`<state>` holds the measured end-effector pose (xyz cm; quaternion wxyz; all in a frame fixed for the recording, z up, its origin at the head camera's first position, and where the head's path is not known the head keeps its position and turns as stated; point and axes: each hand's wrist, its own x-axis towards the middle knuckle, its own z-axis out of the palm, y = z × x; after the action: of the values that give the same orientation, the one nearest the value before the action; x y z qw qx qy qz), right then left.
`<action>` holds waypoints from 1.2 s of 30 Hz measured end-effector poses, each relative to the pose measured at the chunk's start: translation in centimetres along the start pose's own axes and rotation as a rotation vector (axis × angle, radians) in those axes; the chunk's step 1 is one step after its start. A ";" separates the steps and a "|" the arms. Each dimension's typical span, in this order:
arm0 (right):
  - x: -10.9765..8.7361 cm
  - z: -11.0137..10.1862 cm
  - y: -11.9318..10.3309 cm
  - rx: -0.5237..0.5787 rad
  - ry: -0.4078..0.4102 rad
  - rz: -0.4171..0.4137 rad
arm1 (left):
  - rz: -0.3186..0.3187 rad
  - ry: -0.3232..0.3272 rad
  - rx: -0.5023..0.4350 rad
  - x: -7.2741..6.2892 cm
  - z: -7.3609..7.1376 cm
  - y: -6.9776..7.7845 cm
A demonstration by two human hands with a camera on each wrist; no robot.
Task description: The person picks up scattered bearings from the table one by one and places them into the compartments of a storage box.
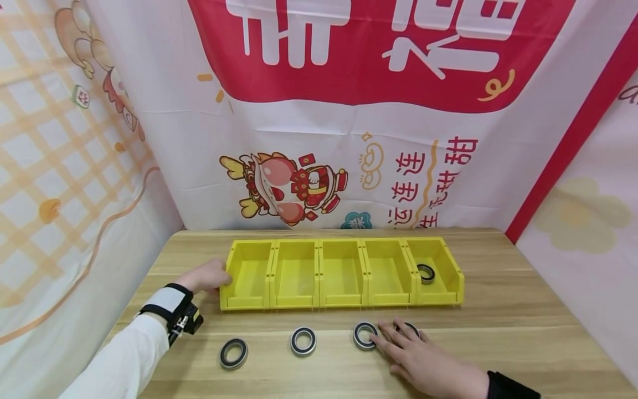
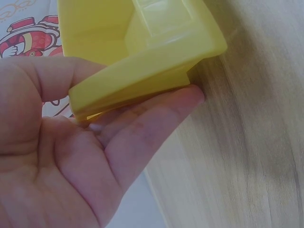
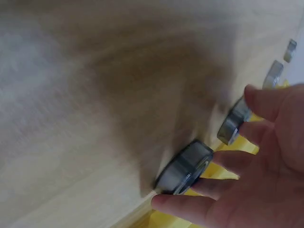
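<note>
My left hand (image 1: pixel 206 275) grips the outer side wall of the leftmost bin in a row of yellow bins (image 1: pixel 294 301). In the left wrist view its thumb goes over the rim, and the fingers (image 2: pixel 147 135) lie along the wall's underside. On the table, my right hand (image 1: pixel 423 354) spreads over two ball bearings, palm down. One bearing (image 1: pixel 358 339) is at its fingertips; the other (image 1: pixel 415 329) is partly hidden beneath the fingers. The right wrist view shows fingers (image 3: pixel 183 205) extended beside the nearer bearing (image 3: pixel 175 178).
Two more bearings lie farther left on the table, a left one (image 1: pixel 233 365) and a middle one (image 1: pixel 303 352). Another bearing (image 1: pixel 431 274) sits inside the rightmost bin. A printed cloth (image 1: pixel 309 124) hangs behind the wooden table (image 1: pixel 279 382).
</note>
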<state>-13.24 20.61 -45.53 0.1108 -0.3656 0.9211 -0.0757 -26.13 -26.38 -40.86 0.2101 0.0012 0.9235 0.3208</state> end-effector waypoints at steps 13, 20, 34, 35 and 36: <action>0.4 1.5 0.6 -0.145 0.284 -0.080 | -0.014 -0.007 0.006 0.0 0.0 0.0; 1.1 0.9 1.6 -0.102 0.387 -0.211 | -0.012 -0.006 0.002 0.0 0.0 0.1; 4.8 -12.9 1.9 -0.133 0.322 -0.167 | -0.011 -0.012 0.003 0.0 -0.1 0.2; 5.2 -13.6 2.2 -0.143 0.311 -0.155 | -0.010 -0.012 0.003 0.0 -0.1 0.3; 5.6 -14.1 2.5 -0.151 0.303 -0.146 | -0.010 -0.011 0.005 0.0 0.0 0.3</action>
<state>-22.55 19.36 -33.30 -0.0627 -0.4232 0.9013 -0.0681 -26.18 -26.17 -40.64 0.2170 -0.0011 0.9231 0.3174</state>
